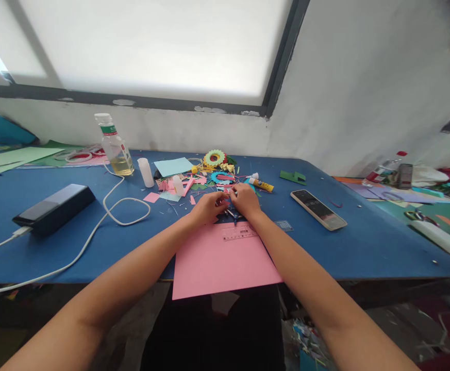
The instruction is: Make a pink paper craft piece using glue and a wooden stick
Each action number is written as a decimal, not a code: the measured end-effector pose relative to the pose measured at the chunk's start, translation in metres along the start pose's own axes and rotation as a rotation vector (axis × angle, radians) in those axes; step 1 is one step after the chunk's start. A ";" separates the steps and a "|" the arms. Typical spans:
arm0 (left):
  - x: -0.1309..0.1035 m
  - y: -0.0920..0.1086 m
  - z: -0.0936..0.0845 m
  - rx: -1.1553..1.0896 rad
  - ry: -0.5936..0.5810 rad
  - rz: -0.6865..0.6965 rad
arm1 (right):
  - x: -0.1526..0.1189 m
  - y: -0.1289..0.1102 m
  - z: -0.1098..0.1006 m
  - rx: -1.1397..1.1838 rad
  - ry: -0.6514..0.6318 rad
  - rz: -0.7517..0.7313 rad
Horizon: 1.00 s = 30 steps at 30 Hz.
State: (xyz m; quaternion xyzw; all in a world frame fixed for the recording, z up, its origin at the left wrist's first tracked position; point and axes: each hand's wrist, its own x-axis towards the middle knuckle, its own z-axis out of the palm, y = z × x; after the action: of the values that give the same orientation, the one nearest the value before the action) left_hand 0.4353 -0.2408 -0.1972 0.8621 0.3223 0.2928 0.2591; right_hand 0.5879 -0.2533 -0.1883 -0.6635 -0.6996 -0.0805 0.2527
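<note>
My left hand [210,206] and my right hand [247,200] are close together beyond the far edge of a pink sheet of paper [220,263]. The fingers of both are bent and drawn in; whatever lies in them is too small and hidden to make out. Below my right hand, a clear ruler [239,233] rests on the sheet. A dark pointed tool, perhaps scissors [235,216], shows partly between the hands. Just past them lie a blue paper ring [219,177] and a yellow glue stick [261,184].
Paper scraps [199,180] and a light blue sheet [173,166] lie behind the hands. Leftward are a white tube [145,172], a bottle [117,152], and a black power bank [54,206] with a white cable [89,239]. A phone [318,209] lies to the right.
</note>
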 end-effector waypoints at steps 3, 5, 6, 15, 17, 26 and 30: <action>0.001 -0.003 0.001 0.002 0.000 0.004 | -0.001 0.001 -0.001 0.059 0.045 0.007; 0.001 -0.004 0.001 0.003 0.014 0.005 | -0.003 0.001 -0.002 0.114 0.078 0.018; 0.001 -0.004 0.000 0.003 0.024 0.005 | -0.003 0.001 -0.003 0.146 0.093 0.027; -0.001 0.008 -0.005 -0.012 0.200 0.028 | -0.004 0.002 -0.021 0.580 -0.013 0.114; -0.002 0.008 -0.005 -0.010 0.243 0.044 | -0.003 0.004 -0.023 0.697 -0.114 0.121; -0.003 0.004 -0.009 -0.007 0.285 0.136 | -0.005 -0.004 -0.015 1.067 -0.403 0.162; -0.004 0.010 -0.010 -0.050 0.285 0.152 | -0.005 -0.004 -0.016 1.140 -0.375 0.158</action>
State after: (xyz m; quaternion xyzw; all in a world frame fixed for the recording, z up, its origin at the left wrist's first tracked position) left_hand 0.4302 -0.2473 -0.1850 0.8271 0.2822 0.4387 0.2094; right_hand 0.5880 -0.2655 -0.1762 -0.4765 -0.6136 0.4444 0.4461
